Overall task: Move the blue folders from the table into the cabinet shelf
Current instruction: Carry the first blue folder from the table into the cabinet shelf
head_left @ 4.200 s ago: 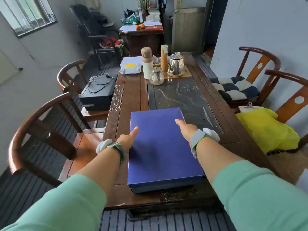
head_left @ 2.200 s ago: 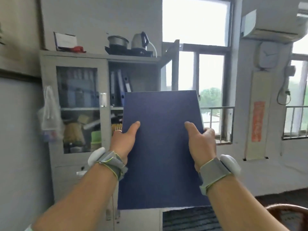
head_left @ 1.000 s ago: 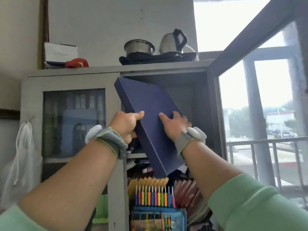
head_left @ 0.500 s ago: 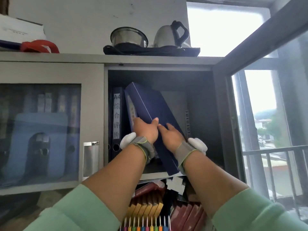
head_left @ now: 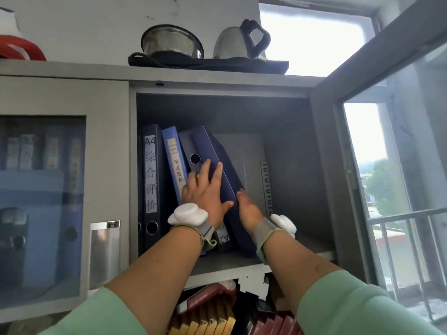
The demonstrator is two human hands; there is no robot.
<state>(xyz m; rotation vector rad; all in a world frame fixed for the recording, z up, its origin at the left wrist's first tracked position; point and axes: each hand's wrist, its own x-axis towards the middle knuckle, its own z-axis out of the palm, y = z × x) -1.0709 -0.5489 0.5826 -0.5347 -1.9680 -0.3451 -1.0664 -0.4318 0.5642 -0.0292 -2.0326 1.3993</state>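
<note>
Now 4 binders stand on the cabinet shelf (head_left: 217, 261) at its left end: 1 dark binder (head_left: 152, 189) upright against the left wall with a white spine label, 1 lighter blue binder (head_left: 174, 163) beside it, 1 dark grey-blue binder (head_left: 187, 147) with a round finger hole, and the blue folder (head_left: 217, 163) as the rightmost. 2 hands are in the opening. On the cabinet top sit 1 steel pot (head_left: 169, 43) and 1 kettle (head_left: 239, 43).

The blue folder stands on its short end, long axis near vertical but tilted, top leaning left against the grey-blue binder, foot splayed right toward the shelf's front edge, spine facing out.

The left hand (head_left: 205, 194) lies flat and spread wide across the spines, fingers pointing up, gripping nothing. The right hand (head_left: 249, 206) rests against the folder's right face near its lower half; its fingers are hidden behind the folder, so I cannot tell whether they curl or lie flat.

Compared with 0.5 s ago, the folder leans far less steeply and sits deeper in the row, and the left hand has shifted from holding its edge to pressing the spines.
</note>
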